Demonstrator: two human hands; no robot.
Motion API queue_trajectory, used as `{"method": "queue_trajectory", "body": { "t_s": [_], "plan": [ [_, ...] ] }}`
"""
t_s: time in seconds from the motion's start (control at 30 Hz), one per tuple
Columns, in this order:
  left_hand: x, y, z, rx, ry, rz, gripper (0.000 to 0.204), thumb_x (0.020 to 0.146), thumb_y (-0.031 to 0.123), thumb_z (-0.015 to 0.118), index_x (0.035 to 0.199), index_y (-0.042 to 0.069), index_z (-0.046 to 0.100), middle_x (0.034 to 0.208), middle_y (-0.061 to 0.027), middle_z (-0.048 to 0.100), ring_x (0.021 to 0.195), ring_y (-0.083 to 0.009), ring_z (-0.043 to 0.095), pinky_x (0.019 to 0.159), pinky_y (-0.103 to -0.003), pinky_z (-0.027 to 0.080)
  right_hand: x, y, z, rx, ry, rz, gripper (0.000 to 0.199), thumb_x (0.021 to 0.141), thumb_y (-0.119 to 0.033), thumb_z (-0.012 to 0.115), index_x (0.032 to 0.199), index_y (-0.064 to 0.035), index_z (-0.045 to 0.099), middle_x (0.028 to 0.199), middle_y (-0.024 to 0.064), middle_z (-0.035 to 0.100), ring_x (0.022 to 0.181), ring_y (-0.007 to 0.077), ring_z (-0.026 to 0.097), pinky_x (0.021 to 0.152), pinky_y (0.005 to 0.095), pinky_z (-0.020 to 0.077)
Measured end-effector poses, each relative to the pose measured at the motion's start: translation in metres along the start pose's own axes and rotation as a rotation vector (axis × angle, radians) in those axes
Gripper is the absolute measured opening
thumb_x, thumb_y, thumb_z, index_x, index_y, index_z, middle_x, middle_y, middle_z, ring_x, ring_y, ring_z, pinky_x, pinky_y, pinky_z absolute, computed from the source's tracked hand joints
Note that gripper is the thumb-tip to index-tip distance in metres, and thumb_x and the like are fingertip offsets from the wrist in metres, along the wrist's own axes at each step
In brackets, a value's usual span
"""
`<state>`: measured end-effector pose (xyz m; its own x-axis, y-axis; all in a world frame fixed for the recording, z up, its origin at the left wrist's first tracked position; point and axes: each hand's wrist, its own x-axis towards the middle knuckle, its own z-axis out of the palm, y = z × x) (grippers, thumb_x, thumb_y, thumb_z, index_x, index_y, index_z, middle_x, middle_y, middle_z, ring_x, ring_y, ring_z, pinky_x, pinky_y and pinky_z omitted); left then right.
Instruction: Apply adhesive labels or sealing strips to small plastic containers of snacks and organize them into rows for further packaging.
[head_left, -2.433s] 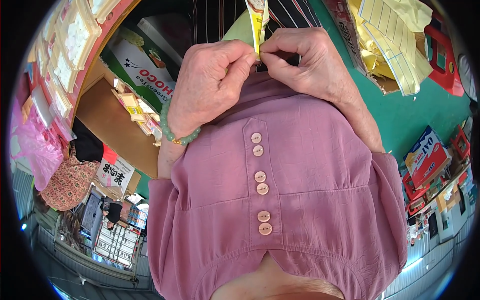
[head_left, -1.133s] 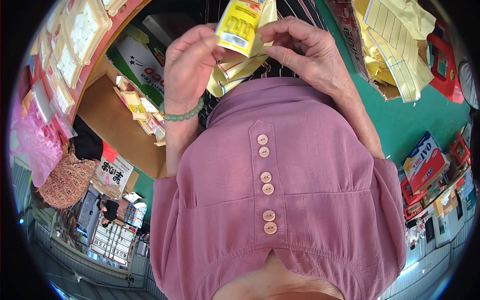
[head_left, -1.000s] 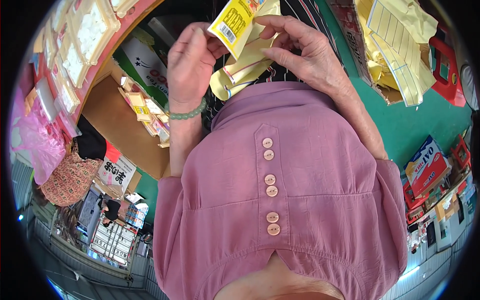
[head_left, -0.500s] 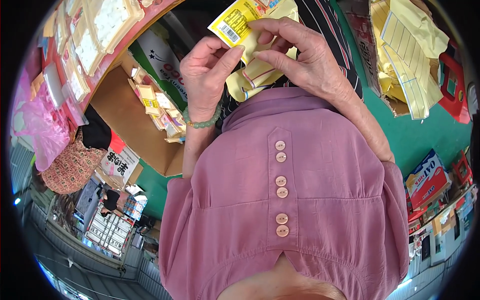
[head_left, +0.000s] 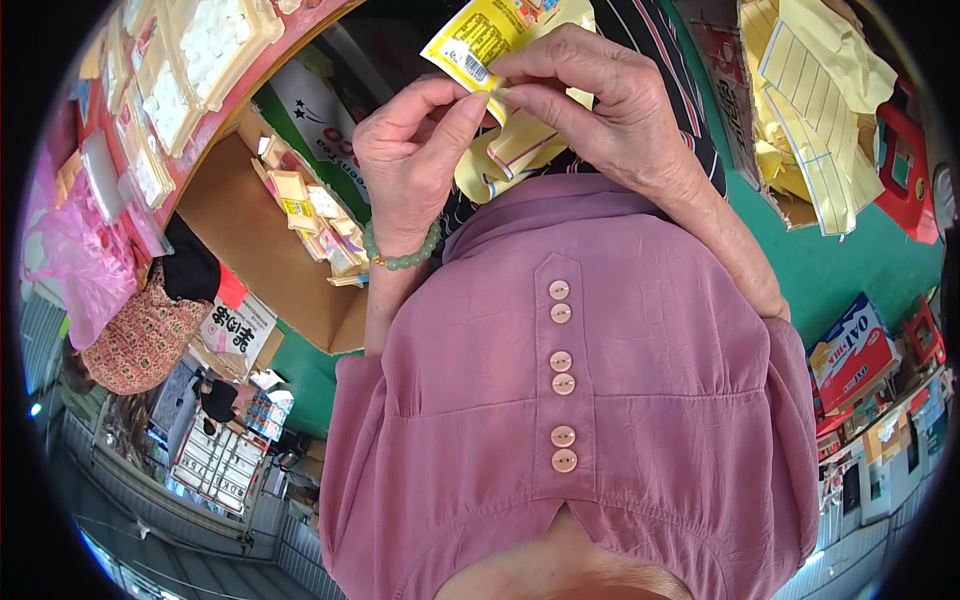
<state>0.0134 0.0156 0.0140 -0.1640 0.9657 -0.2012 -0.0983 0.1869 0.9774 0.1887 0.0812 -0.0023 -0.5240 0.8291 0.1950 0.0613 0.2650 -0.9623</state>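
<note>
Between my two hands is a yellow printed label [head_left: 477, 38] with a white barcode patch. My left hand [head_left: 408, 160] pinches its lower edge between thumb and forefinger. Bent over the other side of it, my right hand [head_left: 615, 105] has thumb and forefinger nearly together at the lower right corner, close to my left thumb. A pale yellow backing strip [head_left: 515, 150] with coloured lines hangs in folds below the label, over my lap. Whether the label is still joined to the strip is hidden by my fingers.
On the left, a cardboard box [head_left: 235, 225] contains several small packs [head_left: 300, 215]. Trays of white pieces [head_left: 215, 40] rest on the red table above it. At right, crumpled yellow backing paper [head_left: 820, 120] overflows another box, beside a red plastic stool [head_left: 905, 170].
My right thumb and forefinger have come closer together and moved left toward my left thumb. The label has shifted slightly, its barcode now partly behind my right forefinger.
</note>
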Motion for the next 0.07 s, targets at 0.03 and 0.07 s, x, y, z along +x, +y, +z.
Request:
{"method": "queue_trajectory", "body": {
  "t_s": [0.03, 0.07],
  "plan": [
    [0.0, 0.0005, 0.0001, 0.009, -0.007, 0.001, 0.009, 0.085, 0.001, 0.064, 0.093, -0.004, 0.065, 0.083, -0.0047, 0.066, 0.074, -0.0083, 0.063, 0.067, -0.019, 0.05, 0.0002, 0.0001, -0.0008, -0.023, -0.015, -0.014, 0.021, 0.081, -0.001, 0.067, 0.102, -0.003, 0.067, 0.093, 0.0079, 0.066, 0.079, 0.017, 0.063, 0.072, 0.0254, 0.0522],
    [0.0, 0.0005, 0.0, 0.017, -0.014, 0.004, 0.01, 0.086, 0.001, 0.064, 0.093, -0.004, 0.065, 0.084, -0.005, 0.066, 0.074, -0.0084, 0.063, 0.068, -0.019, 0.05, 0.0004, 0.0003, -0.0016, -0.046, -0.03, -0.029, 0.02, 0.082, -0.001, 0.067, 0.102, -0.0038, 0.068, 0.096, 0.0087, 0.067, 0.079, 0.0194, 0.064, 0.073, 0.0263, 0.052]
  ]
}}
